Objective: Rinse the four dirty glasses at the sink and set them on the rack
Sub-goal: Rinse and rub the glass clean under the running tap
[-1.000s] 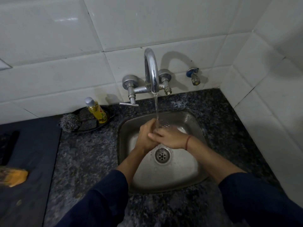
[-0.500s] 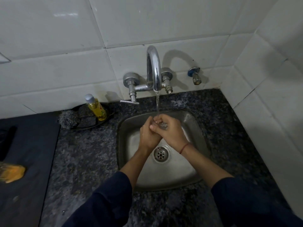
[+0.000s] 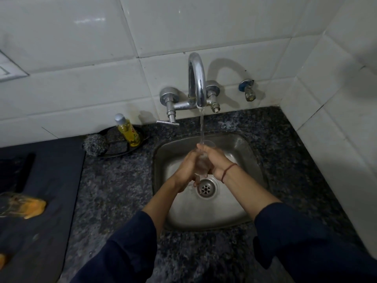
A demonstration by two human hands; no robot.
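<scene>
Our right hand (image 3: 218, 162) lay across our left hand (image 3: 186, 168) a second ago. Now the two sit side by side, wrapped round the small clear drinking glass (image 3: 201, 163) — its rim has come into view above our fingers, under the thin stream of water (image 3: 202, 127).

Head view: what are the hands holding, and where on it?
A clear glass, gripped round its sides by the left hand and the right hand, rim up under the running water.

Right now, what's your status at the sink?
One glass gripped in left hand and right hand. It's under the running tap, over the sink. Nothing in the way; rack not in view.
</scene>
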